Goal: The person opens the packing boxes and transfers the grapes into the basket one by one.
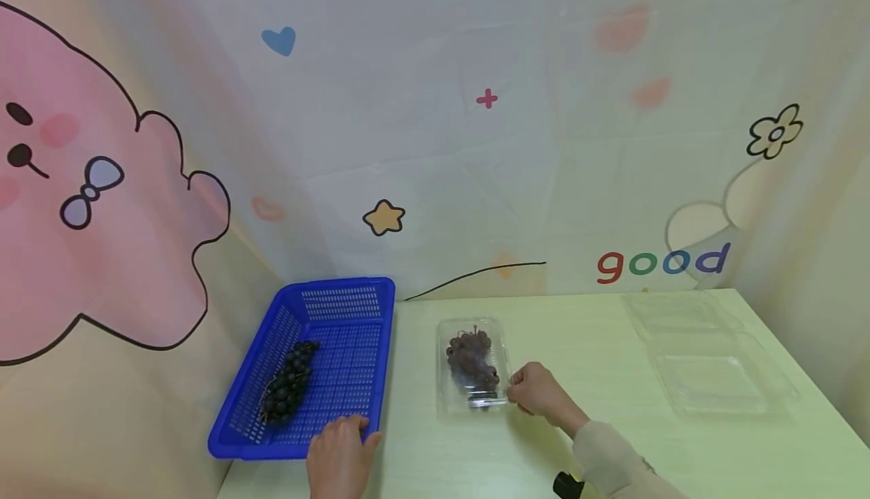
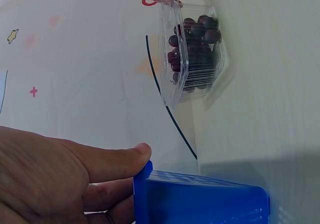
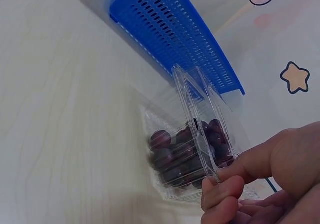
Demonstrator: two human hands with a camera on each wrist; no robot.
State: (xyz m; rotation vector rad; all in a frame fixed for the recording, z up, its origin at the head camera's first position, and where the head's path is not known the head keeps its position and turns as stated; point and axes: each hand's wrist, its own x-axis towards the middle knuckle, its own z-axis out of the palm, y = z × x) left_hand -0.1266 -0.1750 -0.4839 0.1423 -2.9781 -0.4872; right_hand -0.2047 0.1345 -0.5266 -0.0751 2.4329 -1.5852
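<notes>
My right hand [image 1: 540, 393] pinches the right front edge of a clear plastic clamshell container [image 1: 445, 397]. Inside it lies a bunch of reddish-purple grapes [image 1: 469, 355]. The right wrist view shows thumb and fingers on the rim of the container [image 3: 192, 101], its lid lying over the grapes [image 3: 175, 159]. At the near right corner of a blue plastic basket [image 1: 389, 325], my left hand [image 1: 340, 457] grips the rim; the left wrist view has the thumb [image 2: 120, 161] on one side and fingers on the other. A bunch of black grapes [image 1: 288, 386] lies in the basket's left part.
Another clear clamshell container [image 1: 714, 386] lies opened out on the pale table [image 1: 584, 333] at the right. A printed curtain [image 1: 435, 137] hangs behind the table. Near the right sleeve, a small black object [image 1: 567, 485] shows at the bottom edge.
</notes>
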